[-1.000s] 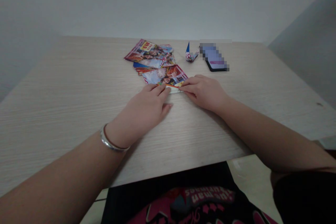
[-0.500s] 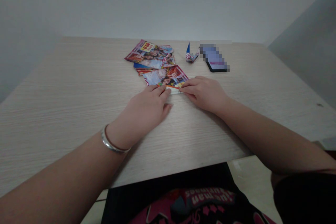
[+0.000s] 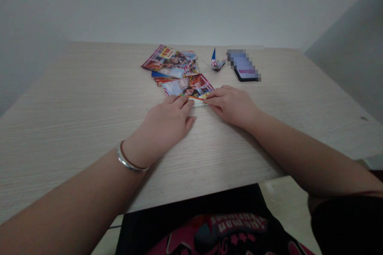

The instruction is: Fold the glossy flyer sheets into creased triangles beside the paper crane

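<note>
A colourful printed paper sheet (image 3: pixel 186 87) lies on the table with its near edge turned over, showing a pale strip (image 3: pixel 197 102). My left hand (image 3: pixel 169 121) lies palm down on the left end of that strip. Its fingers are stretched out and pressing, while the thumb stands apart on the tabletop. At the strip's right end, the fingertips of my right hand (image 3: pixel 235 105) are drawn together on the folded edge. The undersides of both hands are hidden. Just behind the sheet lies an overlapping pile of similar printed sheets (image 3: pixel 169 61).
Beyond the sheet stands a small folded-paper figure (image 3: pixel 218 65) with a blue point, beside a dark-edged phone (image 3: pixel 243 67). The pale wood-grain table (image 3: pixel 74 99) meets a wall at the back. My lap with dark patterned clothing is below the front edge.
Both hands keep their places on the folded edge, with almost no movement. The whole view has shifted very slightly.
</note>
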Available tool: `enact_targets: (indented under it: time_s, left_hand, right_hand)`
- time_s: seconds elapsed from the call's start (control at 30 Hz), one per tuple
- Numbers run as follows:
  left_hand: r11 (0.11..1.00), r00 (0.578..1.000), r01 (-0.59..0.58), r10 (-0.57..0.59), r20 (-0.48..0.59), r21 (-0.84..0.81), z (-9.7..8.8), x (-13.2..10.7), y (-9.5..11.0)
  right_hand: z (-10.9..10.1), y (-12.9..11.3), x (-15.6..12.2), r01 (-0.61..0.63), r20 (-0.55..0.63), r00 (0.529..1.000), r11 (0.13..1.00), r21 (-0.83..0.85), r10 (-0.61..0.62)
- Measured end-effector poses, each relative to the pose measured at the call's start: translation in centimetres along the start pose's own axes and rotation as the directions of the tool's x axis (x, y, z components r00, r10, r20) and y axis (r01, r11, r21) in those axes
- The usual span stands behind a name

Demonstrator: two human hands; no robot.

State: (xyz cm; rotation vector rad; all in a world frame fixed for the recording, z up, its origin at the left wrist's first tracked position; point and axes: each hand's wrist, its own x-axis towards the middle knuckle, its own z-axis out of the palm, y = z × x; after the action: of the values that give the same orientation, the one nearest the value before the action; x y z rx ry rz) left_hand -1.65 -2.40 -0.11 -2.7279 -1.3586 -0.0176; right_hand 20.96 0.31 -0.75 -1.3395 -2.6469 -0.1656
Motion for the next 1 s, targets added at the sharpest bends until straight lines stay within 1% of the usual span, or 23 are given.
enact_targets:
  time_s: [0.2, 0.33, 0.5, 0.7, 0.87, 1.0]
  left_hand:
    - [1.000, 1.000, -0.006, 0.007, 0.016, -0.011, -0.2, 0.0, 0.1]
    - [1.000, 1.000, -0.024, 0.024, -0.012, -0.018, 0.0, 0.0, -0.1]
    - [0.999, 0.999, -0.027, 0.027, -0.017, -0.021, 0.0, 0.1, 0.0]
    - [0.999, 1.000, -0.027, 0.027, 0.012, 0.017, -0.6, 0.2, 0.7]
    - [1.000, 1.000, -0.014, 0.014, 0.000, 0.007, -0.8, 0.3, 0.9]
    - [1.000, 1.000, -0.016, 0.016, -0.011, 0.007, -0.8, 0.1, 0.6]
  right_hand:
    - [-0.1, 0.1, 0.0, 0.003, 0.006, 1.000, 1.000, 0.009, -0.003]
    - [0.0, 0.2, 0.0, 0.006, -0.008, 1.000, 1.000, 0.014, -0.006]
    - [0.2, 0.2, 0.2, 0.014, -0.009, 1.000, 1.000, 0.026, -0.013]
    - [-0.4, 1.4, 0.0, 0.032, -0.009, 0.999, 0.991, 0.129, -0.031]
    - [-1.1, 2.5, -0.3, 0.045, 0.029, 0.998, 0.990, 0.132, -0.049]
    - [-0.9, 2.3, -0.1, 0.058, 0.051, 0.997, 0.992, 0.115, -0.064]
